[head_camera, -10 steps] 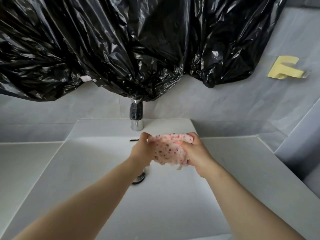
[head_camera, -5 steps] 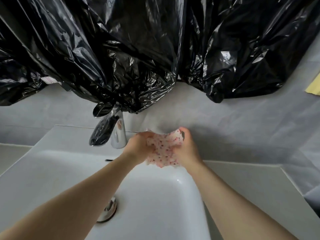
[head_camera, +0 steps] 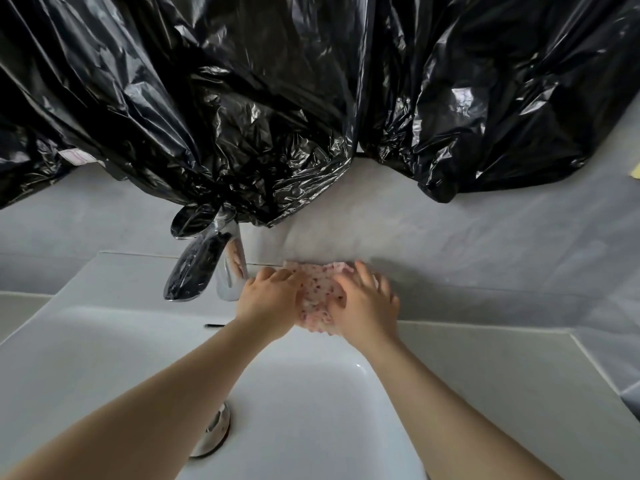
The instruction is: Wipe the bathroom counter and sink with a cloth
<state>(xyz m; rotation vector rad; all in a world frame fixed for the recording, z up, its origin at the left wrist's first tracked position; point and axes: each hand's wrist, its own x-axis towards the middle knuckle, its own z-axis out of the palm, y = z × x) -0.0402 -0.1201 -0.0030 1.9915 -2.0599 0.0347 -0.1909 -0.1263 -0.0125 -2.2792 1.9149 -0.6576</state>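
Centre frame, on back ledge of one sink (head_camera: 104, 341), right of one tap (head_camera: 229, 271), one cloth (head_camera: 317, 292), crumpled, long axis unclear, left hand (head_camera: 268, 301) fingers curled on its edge, right hand (head_camera: 367, 308) fingers splayed, pressing flat.

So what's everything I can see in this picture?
black plastic bags: apparently two, black, hanging on the wall above the sink
faucet: one, chrome, behind the basin, top under plastic
sink: one, white, centre
drain plug: one, chrome, basin bottom
counter: one, white, right of basin
cloth: one, pink speckled, on the ledge right of the faucet
yellow item: one, right edge, mostly cut off
left hand: one, bare, on the cloth's left edge
right hand: one, bare, fingers spread on the cloth
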